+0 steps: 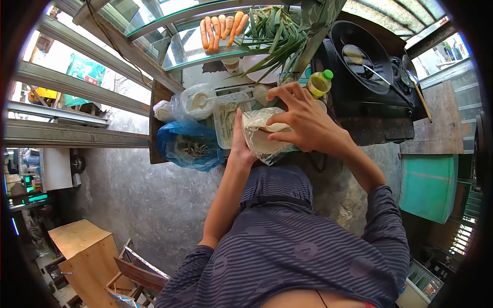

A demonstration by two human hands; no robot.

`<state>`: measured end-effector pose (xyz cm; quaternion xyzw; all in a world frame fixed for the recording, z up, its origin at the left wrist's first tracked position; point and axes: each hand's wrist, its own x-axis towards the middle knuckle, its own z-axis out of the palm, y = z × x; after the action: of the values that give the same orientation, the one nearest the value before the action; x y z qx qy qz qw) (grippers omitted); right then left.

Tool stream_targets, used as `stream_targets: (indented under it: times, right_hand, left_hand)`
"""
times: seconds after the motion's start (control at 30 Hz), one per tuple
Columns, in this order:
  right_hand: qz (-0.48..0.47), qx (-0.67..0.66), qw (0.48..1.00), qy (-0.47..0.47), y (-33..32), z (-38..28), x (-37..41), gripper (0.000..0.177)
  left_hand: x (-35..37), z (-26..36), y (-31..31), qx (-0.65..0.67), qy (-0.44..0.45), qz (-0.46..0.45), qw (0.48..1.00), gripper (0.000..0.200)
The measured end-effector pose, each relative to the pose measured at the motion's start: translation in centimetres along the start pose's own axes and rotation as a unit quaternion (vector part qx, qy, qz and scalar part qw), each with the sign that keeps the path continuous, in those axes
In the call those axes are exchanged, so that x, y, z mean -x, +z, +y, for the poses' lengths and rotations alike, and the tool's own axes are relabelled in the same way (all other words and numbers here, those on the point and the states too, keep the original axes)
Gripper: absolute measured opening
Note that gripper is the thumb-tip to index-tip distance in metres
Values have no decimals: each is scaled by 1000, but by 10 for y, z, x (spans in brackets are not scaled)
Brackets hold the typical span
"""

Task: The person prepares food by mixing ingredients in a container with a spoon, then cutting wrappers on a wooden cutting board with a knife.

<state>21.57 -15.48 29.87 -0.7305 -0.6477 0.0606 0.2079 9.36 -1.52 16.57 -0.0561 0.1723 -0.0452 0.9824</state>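
Note:
In my left hand (243,143) is a clear plastic bag of round, pale, flat wrappers (262,134), its palm and thumb along the bag's left side. Over the right side of the bag, my right hand (307,122) has its fingers bent and spread, with the fingertips at the bag and the wrappers' edge. A clear plastic tub (224,123) with whitish contents stands just left of the bag. Beyond my right fingers is a bottle of yellowish liquid with a green cap (319,83). The underside of the bag is hidden.
A blue plastic bag (187,146) and a clear bag (197,101) lie on the table's left. Carrots (222,30) and green leafy stalks (275,31) rest on a glass shelf behind. To the right, a black wok (362,56) with a ladle sits on a stove.

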Motion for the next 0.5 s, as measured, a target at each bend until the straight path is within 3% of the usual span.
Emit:
stream_targets:
  times: [0.27, 0.5]
  right_hand:
    - [-30, -30, 999, -7, -1, 6, -4, 27]
    - [-11, -10, 1000, -18, -4, 7, -4, 22]
  left_hand:
    - [4, -4, 12, 20, -30, 14, 999, 84]
    - [1, -4, 4, 40, -21, -43, 998, 78]
